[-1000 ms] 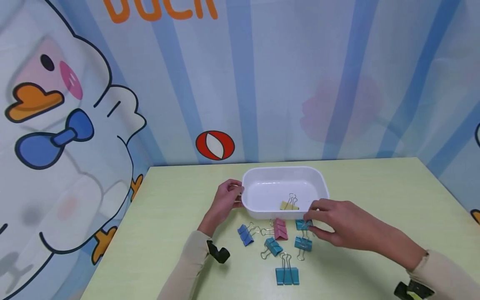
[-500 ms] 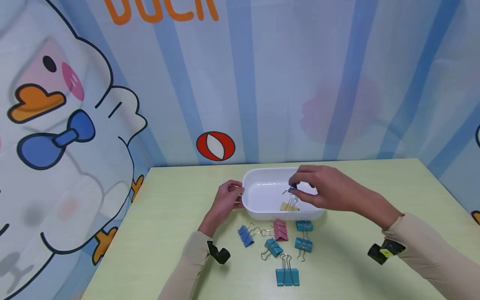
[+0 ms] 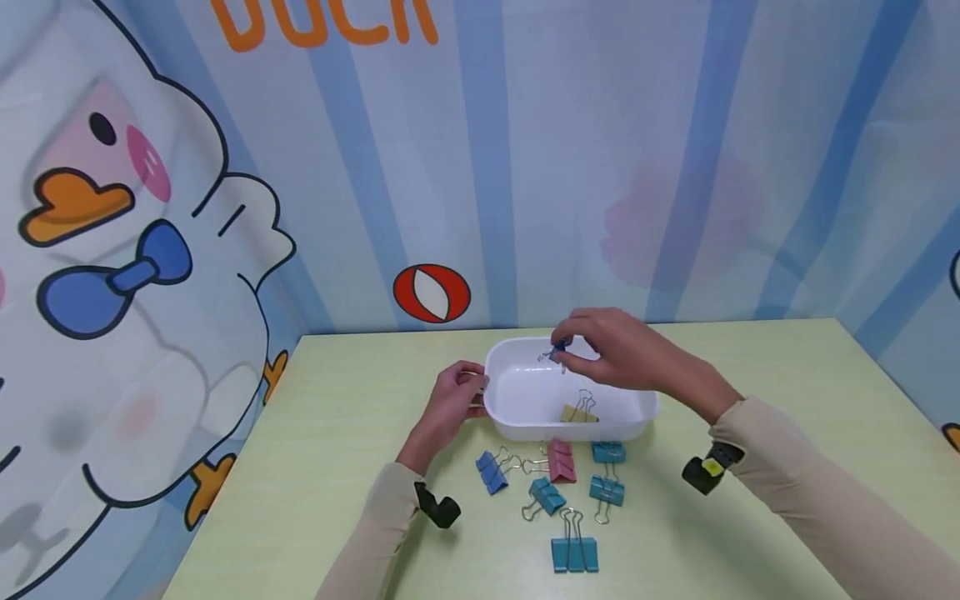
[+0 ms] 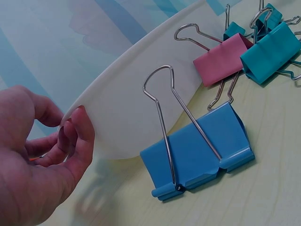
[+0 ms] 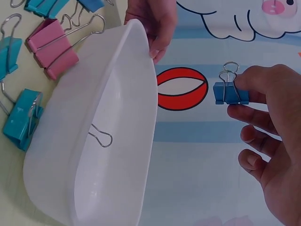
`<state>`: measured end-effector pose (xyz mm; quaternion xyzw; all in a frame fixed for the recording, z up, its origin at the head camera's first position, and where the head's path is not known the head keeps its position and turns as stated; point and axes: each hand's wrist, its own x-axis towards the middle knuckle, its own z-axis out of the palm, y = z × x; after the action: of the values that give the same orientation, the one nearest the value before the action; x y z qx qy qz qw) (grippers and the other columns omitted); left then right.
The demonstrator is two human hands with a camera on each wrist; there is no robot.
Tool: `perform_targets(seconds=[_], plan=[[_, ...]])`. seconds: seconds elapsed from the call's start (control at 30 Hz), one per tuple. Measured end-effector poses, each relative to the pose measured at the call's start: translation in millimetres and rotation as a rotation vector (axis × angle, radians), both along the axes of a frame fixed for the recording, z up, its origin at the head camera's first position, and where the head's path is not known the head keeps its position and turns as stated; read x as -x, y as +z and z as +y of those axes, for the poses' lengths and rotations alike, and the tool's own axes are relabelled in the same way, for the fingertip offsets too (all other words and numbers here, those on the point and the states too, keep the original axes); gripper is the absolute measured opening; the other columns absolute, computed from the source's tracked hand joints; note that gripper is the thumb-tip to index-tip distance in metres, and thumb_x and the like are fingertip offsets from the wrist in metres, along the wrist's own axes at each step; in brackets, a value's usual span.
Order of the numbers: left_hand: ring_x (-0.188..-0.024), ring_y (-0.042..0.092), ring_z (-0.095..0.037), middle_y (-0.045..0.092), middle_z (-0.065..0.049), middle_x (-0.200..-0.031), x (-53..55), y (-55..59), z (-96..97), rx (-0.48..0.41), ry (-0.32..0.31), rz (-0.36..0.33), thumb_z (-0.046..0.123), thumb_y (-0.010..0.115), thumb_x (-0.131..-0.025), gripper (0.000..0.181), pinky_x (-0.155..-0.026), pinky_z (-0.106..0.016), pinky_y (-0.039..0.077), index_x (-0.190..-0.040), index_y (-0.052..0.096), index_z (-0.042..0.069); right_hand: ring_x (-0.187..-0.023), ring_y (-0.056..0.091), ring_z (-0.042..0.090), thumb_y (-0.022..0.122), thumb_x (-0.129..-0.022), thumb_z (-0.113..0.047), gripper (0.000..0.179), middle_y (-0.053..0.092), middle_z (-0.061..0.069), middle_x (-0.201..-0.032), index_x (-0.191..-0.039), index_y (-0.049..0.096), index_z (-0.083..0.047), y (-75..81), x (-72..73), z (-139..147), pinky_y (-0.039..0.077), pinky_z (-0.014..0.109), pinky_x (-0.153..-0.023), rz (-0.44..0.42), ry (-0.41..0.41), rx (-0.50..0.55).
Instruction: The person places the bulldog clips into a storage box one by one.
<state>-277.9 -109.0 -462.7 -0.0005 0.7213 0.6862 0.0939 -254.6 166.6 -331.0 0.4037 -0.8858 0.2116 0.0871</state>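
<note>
A small blue binder clip (image 5: 230, 93) is pinched between the thumb and forefinger of my right hand (image 3: 615, 348), up over the far side of a white plastic tray (image 3: 517, 427). Its wire handles show in the right wrist view. My left hand (image 3: 452, 400) grips the tray's left end by the rim, thumb and fingertips at the edge in the left wrist view. Inside the tray, near the front wall, stands a yellow binder clip (image 3: 579, 414); only a wire handle of it shows in the right wrist view.
On the pale table before the tray lie a blue binder clip (image 3: 492, 472), a pink one (image 3: 561, 461) and several teal ones, the largest teal clip (image 3: 574, 554) nearest me. A printed cloth (image 3: 555, 167) stands behind the table.
My right hand has moved left and away from me, from the tray's front right corner to over its far side, carrying the small blue binder clip. My left hand stays at the rim.
</note>
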Motion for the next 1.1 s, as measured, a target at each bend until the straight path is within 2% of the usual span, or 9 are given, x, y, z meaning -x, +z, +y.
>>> perform_targets(seconds=[0.17,0.3,0.5,0.67,0.93,1.1], plan=[[-0.087,0.067,-0.026,0.061,-0.022,-0.117,-0.8,0.2,0.1,0.002,-0.005,0.003,0.015,0.057,-0.105,0.029,-0.071,-0.029,0.061,-0.129,0.056,-0.001,-0.089,0.067,0.02,0.077,-0.095,-0.02,0.022,0.073,0.003,-0.104,-0.114,0.076,-0.008,-1.6,11.3,-5,0.059,0.035,-0.074,-0.044,-0.032,0.021],[-0.087,0.067,-0.026,0.062,-0.023,-0.116,-0.3,-0.1,-0.2,0.003,-0.009,0.005,0.015,0.056,-0.105,0.03,-0.071,-0.029,0.061,-0.13,0.055,-0.002,-0.089,0.066,0.019,0.076,-0.095,-0.02,0.022,0.073,0.002,-0.102,-0.113,0.076,-0.008,-3.2,18.3,-9,0.058,0.033,-0.073,-0.047,-0.046,0.05],[-0.087,0.068,-0.027,0.062,-0.023,-0.117,-0.7,1.5,-0.3,0.002,-0.009,0.001,0.015,0.056,-0.105,0.031,-0.071,-0.029,0.061,-0.13,0.055,-0.002,-0.075,0.059,0.014,0.075,-0.096,-0.018,0.018,0.072,0.001,-0.098,-0.112,0.075,-0.008,-8.7,29.1,-11,0.052,0.031,-0.063,-0.043,-0.052,0.105],[-0.087,0.068,-0.027,0.062,-0.023,-0.117,-1.0,2.5,-0.7,-0.002,-0.018,-0.004,0.015,0.056,-0.105,0.032,-0.072,-0.03,0.061,-0.131,0.054,-0.003,-0.07,0.055,0.013,0.073,-0.098,-0.019,0.018,0.072,0.002,-0.099,-0.113,0.075,-0.008,-15.2,35.3,-12,0.05,0.032,-0.062,-0.04,-0.067,0.147],[-0.089,0.069,-0.028,0.063,-0.024,-0.119,-0.4,4.0,-1.2,-0.003,-0.03,-0.013,0.015,0.056,-0.105,0.032,-0.073,-0.03,0.062,-0.132,0.053,-0.003,-0.072,0.053,0.016,0.071,-0.099,-0.033,0.038,0.069,0.007,-0.115,-0.13,0.069,-0.01,-19.0,36.2,-12,0.05,0.033,-0.065,-0.062,-0.13,0.169],[-0.088,0.07,-0.027,0.064,-0.024,-0.118,-0.6,4.4,-1.0,-0.005,-0.022,-0.025,0.015,0.057,-0.105,0.03,-0.073,-0.031,0.062,-0.13,0.054,-0.002,-0.073,0.052,0.016,0.072,-0.098,-0.035,0.039,0.068,0.005,-0.115,-0.129,0.069,-0.011,-19.6,30.1,-8,0.05,0.033,-0.065,-0.06,-0.139,0.138]])
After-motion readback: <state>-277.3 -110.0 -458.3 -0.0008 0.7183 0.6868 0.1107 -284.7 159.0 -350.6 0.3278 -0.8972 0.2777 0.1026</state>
